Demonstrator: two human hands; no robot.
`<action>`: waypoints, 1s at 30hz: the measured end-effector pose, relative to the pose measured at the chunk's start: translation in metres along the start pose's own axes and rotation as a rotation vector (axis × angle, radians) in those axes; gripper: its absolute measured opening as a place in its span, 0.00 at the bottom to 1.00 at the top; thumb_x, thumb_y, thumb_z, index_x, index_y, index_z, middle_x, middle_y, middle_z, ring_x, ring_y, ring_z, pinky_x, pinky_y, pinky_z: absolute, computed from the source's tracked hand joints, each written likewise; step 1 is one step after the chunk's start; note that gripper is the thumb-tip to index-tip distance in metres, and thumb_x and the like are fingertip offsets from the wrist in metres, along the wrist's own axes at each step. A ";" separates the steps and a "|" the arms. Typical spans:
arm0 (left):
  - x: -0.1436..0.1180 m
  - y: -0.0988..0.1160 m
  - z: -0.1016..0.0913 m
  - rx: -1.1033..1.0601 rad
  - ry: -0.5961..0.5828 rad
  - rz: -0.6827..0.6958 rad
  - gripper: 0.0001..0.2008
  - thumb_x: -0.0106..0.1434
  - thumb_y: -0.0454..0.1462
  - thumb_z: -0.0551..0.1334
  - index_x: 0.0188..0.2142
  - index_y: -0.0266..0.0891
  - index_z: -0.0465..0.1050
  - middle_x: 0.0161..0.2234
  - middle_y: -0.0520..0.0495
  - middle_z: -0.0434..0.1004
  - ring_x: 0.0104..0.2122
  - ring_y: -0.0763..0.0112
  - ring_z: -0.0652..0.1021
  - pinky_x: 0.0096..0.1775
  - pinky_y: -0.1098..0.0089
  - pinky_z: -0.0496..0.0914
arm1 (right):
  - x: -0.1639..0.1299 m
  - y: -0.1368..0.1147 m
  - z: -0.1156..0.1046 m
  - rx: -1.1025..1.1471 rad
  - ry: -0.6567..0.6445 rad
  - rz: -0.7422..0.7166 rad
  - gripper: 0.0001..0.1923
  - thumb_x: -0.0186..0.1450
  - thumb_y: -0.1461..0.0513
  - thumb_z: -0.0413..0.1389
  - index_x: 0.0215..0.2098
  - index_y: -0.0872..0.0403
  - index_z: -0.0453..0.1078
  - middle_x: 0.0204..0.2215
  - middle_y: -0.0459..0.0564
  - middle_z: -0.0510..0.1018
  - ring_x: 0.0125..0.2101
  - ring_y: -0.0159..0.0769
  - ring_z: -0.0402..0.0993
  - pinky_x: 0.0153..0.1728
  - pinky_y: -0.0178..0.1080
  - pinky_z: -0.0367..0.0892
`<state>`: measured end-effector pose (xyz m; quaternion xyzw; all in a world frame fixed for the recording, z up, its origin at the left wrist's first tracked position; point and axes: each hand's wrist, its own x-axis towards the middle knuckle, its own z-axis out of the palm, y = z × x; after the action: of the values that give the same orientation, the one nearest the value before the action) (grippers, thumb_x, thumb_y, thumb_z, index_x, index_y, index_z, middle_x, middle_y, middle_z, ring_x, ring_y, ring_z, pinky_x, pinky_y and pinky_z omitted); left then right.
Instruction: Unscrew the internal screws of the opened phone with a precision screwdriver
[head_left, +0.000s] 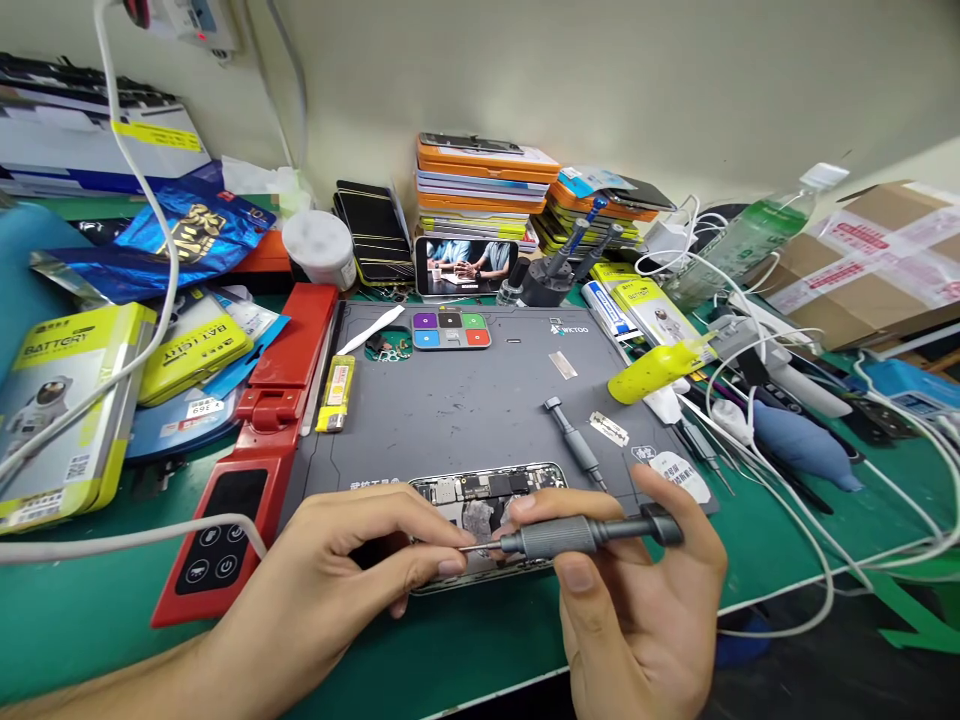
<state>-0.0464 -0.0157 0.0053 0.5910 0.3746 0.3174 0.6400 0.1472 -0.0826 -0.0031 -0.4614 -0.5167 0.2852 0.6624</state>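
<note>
A grey precision screwdriver (562, 538) lies across my right hand (645, 600), its handle between the thumb and fingers and its thin shaft pointing left. My left hand (367, 560) pinches the tip end of that shaft between thumb and index finger; whether a screw is there too, I cannot see. Just beneath both hands lies an opened phone (495, 487) with its circuit board showing, partly covered by my fingers. It rests near the front edge of a grey work mat (457, 410). A second grey screwdriver (574, 442) lies on the mat beyond my right hand.
A red device (232, 520) and battery boxes (67, 400) stand left. On the mat are a yellow battery (336, 395) and a blade (608, 429). A propped phone (469, 267) plays video at the back. Right are a yellow bottle (649, 373) and tangled cables (795, 470).
</note>
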 end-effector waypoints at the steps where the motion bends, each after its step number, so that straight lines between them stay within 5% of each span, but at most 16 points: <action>1: 0.000 0.000 0.000 -0.002 0.000 0.001 0.06 0.69 0.39 0.72 0.37 0.49 0.90 0.35 0.49 0.88 0.25 0.76 0.79 0.26 0.83 0.75 | 0.000 0.000 0.000 -0.004 0.006 -0.002 0.25 0.78 0.66 0.54 0.69 0.41 0.60 0.44 0.49 0.87 0.44 0.38 0.86 0.47 0.45 0.86; 22: -0.004 -0.003 -0.001 -0.005 0.004 -0.006 0.05 0.68 0.39 0.73 0.37 0.51 0.91 0.35 0.51 0.90 0.25 0.75 0.80 0.30 0.80 0.75 | -0.001 0.003 -0.001 -0.014 -0.002 -0.013 0.25 0.78 0.66 0.55 0.69 0.42 0.60 0.42 0.50 0.86 0.44 0.39 0.87 0.44 0.46 0.87; 30: -0.002 -0.001 -0.001 -0.053 0.062 -0.018 0.04 0.65 0.38 0.75 0.36 0.51 0.91 0.31 0.51 0.90 0.23 0.75 0.81 0.28 0.82 0.76 | 0.005 0.003 0.000 0.095 -0.074 -0.037 0.17 0.77 0.70 0.54 0.56 0.43 0.60 0.46 0.49 0.88 0.45 0.37 0.89 0.45 0.43 0.88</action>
<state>-0.0482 -0.0170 0.0049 0.5602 0.3911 0.3396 0.6464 0.1494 -0.0773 -0.0034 -0.4090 -0.5353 0.3138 0.6691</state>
